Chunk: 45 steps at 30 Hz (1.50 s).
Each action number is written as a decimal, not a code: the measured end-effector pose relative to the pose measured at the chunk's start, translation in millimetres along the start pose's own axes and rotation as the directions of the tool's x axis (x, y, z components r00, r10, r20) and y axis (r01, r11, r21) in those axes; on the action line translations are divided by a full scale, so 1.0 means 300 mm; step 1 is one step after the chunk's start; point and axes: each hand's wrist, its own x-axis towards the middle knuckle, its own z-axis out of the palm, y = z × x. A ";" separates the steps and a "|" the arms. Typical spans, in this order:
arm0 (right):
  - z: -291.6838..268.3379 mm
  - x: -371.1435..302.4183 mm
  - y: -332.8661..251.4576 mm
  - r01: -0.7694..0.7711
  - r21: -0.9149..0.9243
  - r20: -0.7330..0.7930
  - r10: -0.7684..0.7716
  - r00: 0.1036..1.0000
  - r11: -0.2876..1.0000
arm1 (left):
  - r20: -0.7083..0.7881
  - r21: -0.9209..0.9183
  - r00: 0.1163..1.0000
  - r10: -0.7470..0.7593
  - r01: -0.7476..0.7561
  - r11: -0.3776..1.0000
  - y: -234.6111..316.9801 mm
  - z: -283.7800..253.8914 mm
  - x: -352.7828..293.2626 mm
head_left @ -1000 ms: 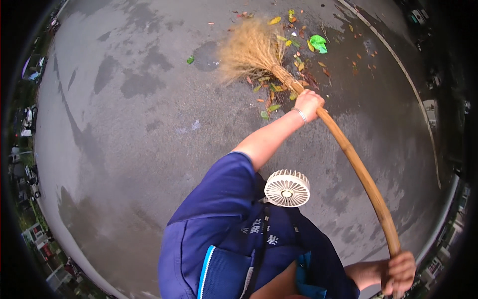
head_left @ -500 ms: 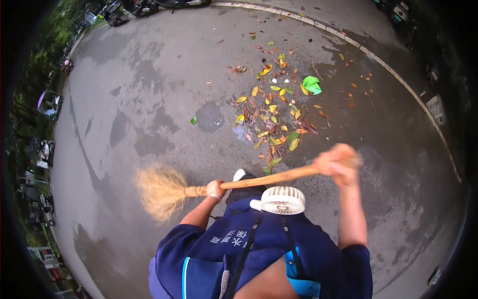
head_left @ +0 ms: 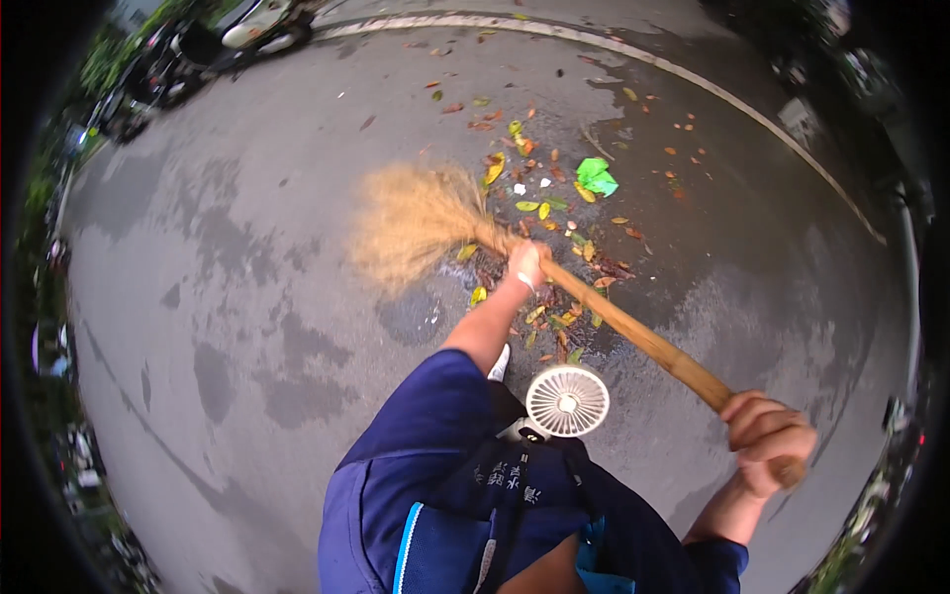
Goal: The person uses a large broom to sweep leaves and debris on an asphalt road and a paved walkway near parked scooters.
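Note:
Both of my hands grip one long broom (head_left: 643,342) with a wooden handle and a straw head. My left hand (head_left: 528,261) is wrapped round the handle close to the straw. Near the other end, at the lower right, my right hand (head_left: 770,436) is closed on the handle, whose tip sticks out below the fist. The bristles (head_left: 411,226) are smeared by motion and fan out to the left beside scattered leaves (head_left: 559,319), hiding some of them. Whether they touch the ground I cannot tell. A crumpled green scrap (head_left: 596,177) lies beyond my left hand.
A white round fan (head_left: 567,401) hangs at my chest. Wet patches darken the asphalt (head_left: 247,297). A pale line (head_left: 594,40) curves across the far side and down the right. Motorbikes (head_left: 228,40) stand at the far left, and greenery borders the left edge.
The broom head has swung from low left forward, up to the leaves. My left hand has reached forward with it, while my right hand has dropped down and to the right.

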 end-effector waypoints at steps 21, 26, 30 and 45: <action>2.121 -0.464 -1.096 -0.735 -0.639 -0.305 -0.952 -0.029 0.227 | 0.073 -0.996 -0.411 0.909 -0.085 0.042 0.820 -0.610 -1.409; 2.199 -0.205 -0.731 -0.925 -0.353 -0.353 -0.936 -0.007 0.141 | 0.152 -0.986 -0.558 0.816 -0.147 0.083 0.461 -0.491 -1.476; 2.177 -0.181 -0.514 -0.827 -0.099 -0.390 -0.786 -0.480 0.554 | 0.398 -0.912 -0.372 0.838 -0.257 0.319 -0.128 -0.498 -1.089; 2.832 0.018 0.050 -0.295 -0.265 -0.574 -0.396 -0.717 0.918 | 0.756 -0.517 -0.218 0.617 -0.777 0.359 -1.007 -1.020 -0.316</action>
